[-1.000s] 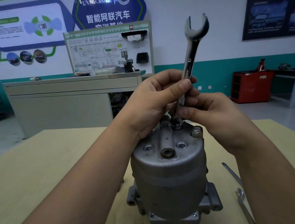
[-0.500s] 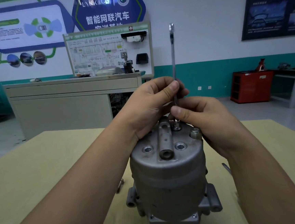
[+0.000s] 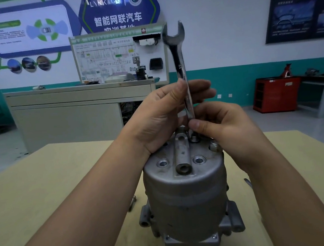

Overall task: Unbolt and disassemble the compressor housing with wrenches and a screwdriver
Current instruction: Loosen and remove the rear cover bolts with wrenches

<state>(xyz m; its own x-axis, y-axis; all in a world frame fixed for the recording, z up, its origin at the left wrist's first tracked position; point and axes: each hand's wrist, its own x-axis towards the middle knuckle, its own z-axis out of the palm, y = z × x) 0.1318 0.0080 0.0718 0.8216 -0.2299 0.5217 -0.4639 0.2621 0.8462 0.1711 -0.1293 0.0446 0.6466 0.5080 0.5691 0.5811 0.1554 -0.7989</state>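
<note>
A grey metal compressor housing stands upright on the wooden table. A combination wrench marked 12 stands nearly vertical, its open jaw up and its lower end on a bolt at the far side of the housing's top. My left hand pinches the wrench shaft from the left. My right hand holds the shaft's lower part with thumb and fingers just above the bolt. Another bolt sticks up at the top's right edge. Two empty bolt holes face me.
Beyond my right forearm a tool tip lies on the table. A small metal piece lies left of the housing. Behind the table stand a grey cabinet with a display board and a red cabinet.
The wrench has been spun about its upright axis on the bolt: flat face toward me, then edge-on, now flat face toward me again. Both hands stayed at the shaft.
</note>
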